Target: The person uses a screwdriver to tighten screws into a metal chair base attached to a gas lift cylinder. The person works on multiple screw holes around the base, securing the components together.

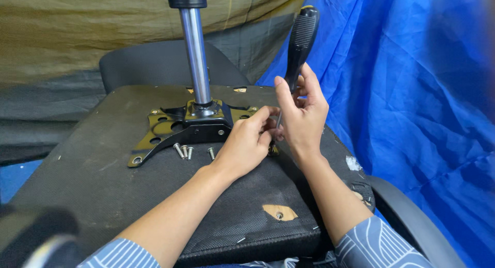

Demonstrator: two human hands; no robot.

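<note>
My right hand (304, 113) grips a screwdriver with a ribbed black handle (301, 38), held nearly upright, tip down at the near right corner of a black metal mounting plate (154, 134). My left hand (246, 144) pinches the screwdriver's shaft near its tip, which my fingers hide. The plate lies on the underside of an upturned black office chair seat (103, 170). A chrome gas cylinder (196, 51) rises from the plate's middle. Several loose screws (183, 151) lie on the seat beside the plate's front edge.
A blue tarp (412, 93) hangs to the right, an olive cloth (77, 36) behind. The chair's backrest (149, 62) lies beyond the seat. A torn patch with a bolt hole (279, 213) shows near the seat's front. A black armrest (407, 216) curves at right.
</note>
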